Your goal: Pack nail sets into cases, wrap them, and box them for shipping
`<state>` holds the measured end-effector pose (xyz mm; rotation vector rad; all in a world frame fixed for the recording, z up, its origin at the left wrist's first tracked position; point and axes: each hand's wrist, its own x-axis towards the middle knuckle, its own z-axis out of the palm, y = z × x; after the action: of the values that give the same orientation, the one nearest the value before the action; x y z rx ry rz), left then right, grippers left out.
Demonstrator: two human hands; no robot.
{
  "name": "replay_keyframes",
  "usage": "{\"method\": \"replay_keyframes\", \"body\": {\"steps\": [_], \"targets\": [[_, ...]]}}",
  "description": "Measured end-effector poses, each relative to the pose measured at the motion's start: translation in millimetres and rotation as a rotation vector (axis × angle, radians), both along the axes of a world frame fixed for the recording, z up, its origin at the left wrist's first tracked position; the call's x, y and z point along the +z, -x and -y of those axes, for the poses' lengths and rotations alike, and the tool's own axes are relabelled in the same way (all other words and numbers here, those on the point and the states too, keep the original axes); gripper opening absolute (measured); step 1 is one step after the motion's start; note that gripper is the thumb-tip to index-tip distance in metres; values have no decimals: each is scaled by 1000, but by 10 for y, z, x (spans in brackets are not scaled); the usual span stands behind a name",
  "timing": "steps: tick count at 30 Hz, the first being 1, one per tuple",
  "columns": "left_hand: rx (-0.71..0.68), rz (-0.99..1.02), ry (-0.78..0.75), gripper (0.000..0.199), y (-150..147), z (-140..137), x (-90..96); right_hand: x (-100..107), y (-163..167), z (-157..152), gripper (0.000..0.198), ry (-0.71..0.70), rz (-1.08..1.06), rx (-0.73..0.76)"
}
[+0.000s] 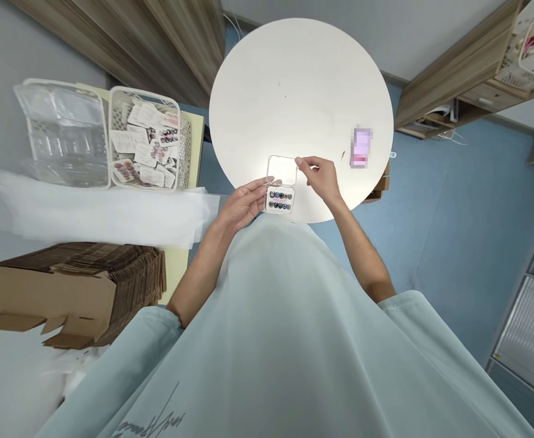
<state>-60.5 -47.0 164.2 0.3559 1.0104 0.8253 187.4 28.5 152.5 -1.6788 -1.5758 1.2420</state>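
A clear plastic case [281, 182] is held with its lid raised, over the near edge of the round white table. In its lower half lies a card with two rows of small dark round pieces [280, 199]. My left hand [243, 204] grips the case at its left side, close to the hinge. The fingers of my right hand [318, 176] pinch the upper right corner of the clear lid [282, 169]. What the small round pieces are cannot be made out for certain.
The round white table [294, 79] carries a blurred phone-like object [361, 147] at right. On the left stand a basket of printed cards [145, 146], a basket of clear plastic boxes [68, 137], white translucent sheets [97, 210] and folded cardboard boxes [66, 298]. Wooden cabinets [458, 67] stand at upper right.
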Motion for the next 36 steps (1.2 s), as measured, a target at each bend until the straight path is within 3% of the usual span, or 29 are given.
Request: {"method": "replay_keyframes", "body": {"steps": [7, 15, 21, 28, 36], "targets": [[-4, 2, -11, 42, 155, 8, -46, -32, 212, -48, 77, 15, -46, 5], [11, -30, 7, 40, 241, -69, -36, 406, 286, 73, 65, -118, -65, 59], [28, -30, -21, 37, 263, -181, -16, 624, 253, 400, 57, -92, -105, 129], [-10, -50, -43, 41, 286, -278, 57, 486, 275, 707, 59, 50, -141, 74], [-43, -68, -96, 53, 294, -350, 69, 346, 292, 751, 67, 190, -239, -32]]}}
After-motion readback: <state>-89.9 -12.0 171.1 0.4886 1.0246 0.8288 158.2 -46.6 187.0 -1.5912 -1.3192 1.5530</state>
